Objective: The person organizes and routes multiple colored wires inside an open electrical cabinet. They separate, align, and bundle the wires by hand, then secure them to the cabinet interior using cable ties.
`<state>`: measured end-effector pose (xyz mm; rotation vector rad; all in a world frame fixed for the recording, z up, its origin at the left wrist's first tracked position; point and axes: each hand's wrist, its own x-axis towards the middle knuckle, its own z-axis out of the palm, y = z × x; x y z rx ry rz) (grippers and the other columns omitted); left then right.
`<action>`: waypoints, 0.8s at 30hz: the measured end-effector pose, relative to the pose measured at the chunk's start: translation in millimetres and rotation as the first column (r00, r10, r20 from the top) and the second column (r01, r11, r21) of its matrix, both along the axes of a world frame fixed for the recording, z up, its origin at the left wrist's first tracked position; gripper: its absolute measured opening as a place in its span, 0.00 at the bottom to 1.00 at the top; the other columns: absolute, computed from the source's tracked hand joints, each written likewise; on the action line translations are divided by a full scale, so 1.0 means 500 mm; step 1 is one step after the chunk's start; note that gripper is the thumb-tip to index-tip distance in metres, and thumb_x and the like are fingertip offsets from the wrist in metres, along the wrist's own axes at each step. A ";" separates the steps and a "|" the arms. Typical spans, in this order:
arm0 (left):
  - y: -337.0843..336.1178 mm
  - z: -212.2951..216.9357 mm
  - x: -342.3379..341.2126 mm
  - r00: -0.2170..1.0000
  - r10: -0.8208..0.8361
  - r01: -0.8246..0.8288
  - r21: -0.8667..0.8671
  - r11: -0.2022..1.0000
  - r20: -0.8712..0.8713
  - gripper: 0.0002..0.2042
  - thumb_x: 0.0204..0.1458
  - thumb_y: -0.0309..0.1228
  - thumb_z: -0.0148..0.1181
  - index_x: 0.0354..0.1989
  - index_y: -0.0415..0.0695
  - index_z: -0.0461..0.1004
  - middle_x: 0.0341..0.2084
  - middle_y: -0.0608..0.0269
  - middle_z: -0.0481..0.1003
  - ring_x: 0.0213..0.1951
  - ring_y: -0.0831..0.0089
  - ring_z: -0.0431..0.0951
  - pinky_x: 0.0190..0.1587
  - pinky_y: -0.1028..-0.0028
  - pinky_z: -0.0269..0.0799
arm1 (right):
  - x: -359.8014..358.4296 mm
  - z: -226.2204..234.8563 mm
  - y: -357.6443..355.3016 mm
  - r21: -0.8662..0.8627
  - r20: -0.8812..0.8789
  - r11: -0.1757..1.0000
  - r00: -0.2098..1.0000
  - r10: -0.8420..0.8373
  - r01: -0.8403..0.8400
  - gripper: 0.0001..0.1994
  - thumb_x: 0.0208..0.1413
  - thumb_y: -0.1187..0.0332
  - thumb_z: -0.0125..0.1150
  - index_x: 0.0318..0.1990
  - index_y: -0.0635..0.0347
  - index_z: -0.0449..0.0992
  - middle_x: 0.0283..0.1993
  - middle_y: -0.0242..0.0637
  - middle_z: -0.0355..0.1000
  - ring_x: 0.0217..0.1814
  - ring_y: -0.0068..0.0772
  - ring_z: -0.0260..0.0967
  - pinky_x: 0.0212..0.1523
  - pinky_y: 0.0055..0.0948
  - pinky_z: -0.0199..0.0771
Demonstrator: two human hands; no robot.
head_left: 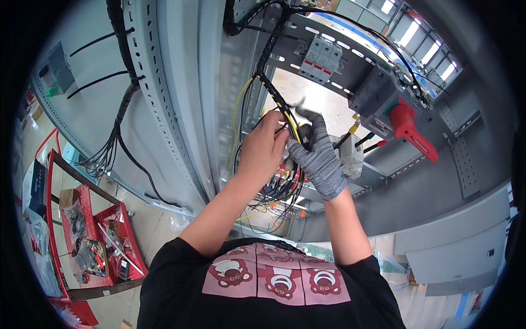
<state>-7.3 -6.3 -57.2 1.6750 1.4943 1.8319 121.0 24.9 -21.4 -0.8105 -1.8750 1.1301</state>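
A wire bundle (275,97), wrapped in black with yellow wires showing, runs down from the top of the open metal cabinet. My bare left hand (259,149) is closed around it from the left. My right hand (319,160), in a grey knitted glove, grips the same bundle just to the right, with one finger raised. The exact fingertip contact is partly hidden. Below my hands the loose black wire ends (285,189) fan out. A separate thin yellow-green wire (236,118) hangs left of the bundle.
A rotary switch with a red handle (408,129) juts out at the right, beside a fuse holder block (321,57) on a slotted rail. Another black cable harness (127,98) hangs on the left panel. A red tool cart (90,236) stands at the lower left.
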 end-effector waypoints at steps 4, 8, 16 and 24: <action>-0.005 0.006 -0.011 0.961 0.131 -0.118 0.065 0.991 -0.245 0.09 0.54 0.26 0.49 0.43 0.45 0.69 0.34 0.53 0.74 0.33 0.50 0.76 0.33 0.60 0.72 | -0.020 0.014 0.009 0.107 0.067 0.984 0.987 -0.148 0.140 0.25 0.52 0.75 0.56 0.59 0.58 0.62 0.26 0.32 0.61 0.27 0.22 0.60 0.32 0.22 0.67; -0.009 0.010 -0.021 0.926 0.137 -0.138 0.024 0.990 -0.350 0.11 0.54 0.25 0.51 0.46 0.43 0.70 0.32 0.57 0.75 0.32 0.58 0.77 0.33 0.65 0.71 | -0.027 0.000 0.005 0.406 0.096 0.881 0.947 -0.307 0.245 0.18 0.54 0.75 0.54 0.53 0.63 0.66 0.30 0.42 0.69 0.31 0.36 0.69 0.36 0.29 0.70; -0.059 -0.130 -0.005 0.621 -0.462 0.667 -0.115 0.737 0.633 0.12 0.56 0.27 0.55 0.47 0.40 0.66 0.30 0.67 0.73 0.35 0.79 0.73 0.40 0.78 0.68 | 0.007 0.025 0.037 0.122 0.177 0.988 0.978 -0.112 0.091 0.12 0.59 0.68 0.51 0.48 0.63 0.71 0.29 0.34 0.69 0.27 0.22 0.64 0.30 0.22 0.65; -0.118 -0.190 0.004 0.840 -0.238 0.401 -0.262 0.878 0.487 0.12 0.64 0.37 0.43 0.35 0.42 0.67 0.24 0.69 0.69 0.27 0.80 0.70 0.33 0.79 0.67 | 0.034 0.014 0.099 0.045 0.134 0.999 0.991 0.022 -0.028 0.14 0.59 0.67 0.52 0.49 0.64 0.72 0.31 0.32 0.70 0.31 0.19 0.62 0.34 0.21 0.66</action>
